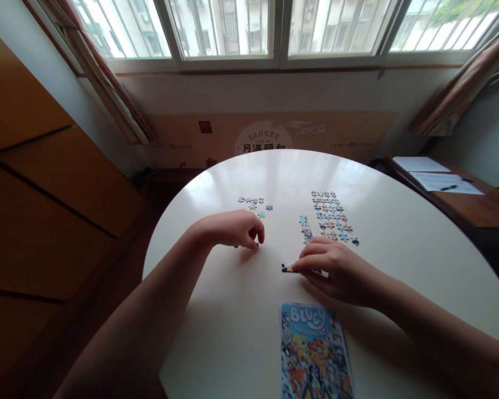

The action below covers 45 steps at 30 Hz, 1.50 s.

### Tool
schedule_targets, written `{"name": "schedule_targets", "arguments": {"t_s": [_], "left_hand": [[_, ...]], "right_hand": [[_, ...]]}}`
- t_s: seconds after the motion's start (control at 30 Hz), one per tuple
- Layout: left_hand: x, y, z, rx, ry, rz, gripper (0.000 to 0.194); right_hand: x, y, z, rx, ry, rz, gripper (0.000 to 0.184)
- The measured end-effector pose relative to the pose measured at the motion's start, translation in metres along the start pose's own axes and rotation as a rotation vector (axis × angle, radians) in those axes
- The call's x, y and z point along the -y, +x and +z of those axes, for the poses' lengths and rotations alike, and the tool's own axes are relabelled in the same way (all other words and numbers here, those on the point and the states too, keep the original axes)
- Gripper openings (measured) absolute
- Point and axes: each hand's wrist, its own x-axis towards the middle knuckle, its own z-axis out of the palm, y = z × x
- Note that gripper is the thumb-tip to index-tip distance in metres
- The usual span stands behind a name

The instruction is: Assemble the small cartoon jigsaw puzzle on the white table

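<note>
My left hand (pixel 242 228) is bent down over the white table, thumb and fingers pinched on a small jigsaw piece (pixel 257 244) that is mostly hidden. Lower and to the right, my right hand (pixel 335 267) has its fingers closed over a short joined strip of jigsaw pieces (pixel 288 267); the strip's left end shows, and most of the rest is under the fingers. Just beyond the right hand lies a narrow joined column of pieces (pixel 306 228). A loose light-blue piece (pixel 261 214) rests beyond the left hand.
Rows of loose jigsaw pieces (pixel 328 209) lie at the right, and a smaller group (pixel 251 200) at the far left. A colourful Bluey picture sheet (pixel 316 354) lies at the near side of the round white table (pixel 224 310). Papers (pixel 444 183) rest on a brown side table.
</note>
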Motion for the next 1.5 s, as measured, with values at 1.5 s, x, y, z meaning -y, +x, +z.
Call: {"name": "schedule_targets", "arguments": {"t_s": [1.5], "left_hand": [[-0.028,0.021,0.026,0.095,-0.070,-0.003,0.019]], "right_hand": [[0.002,0.002,0.003,0.095,-0.122,-0.017,0.021]]}}
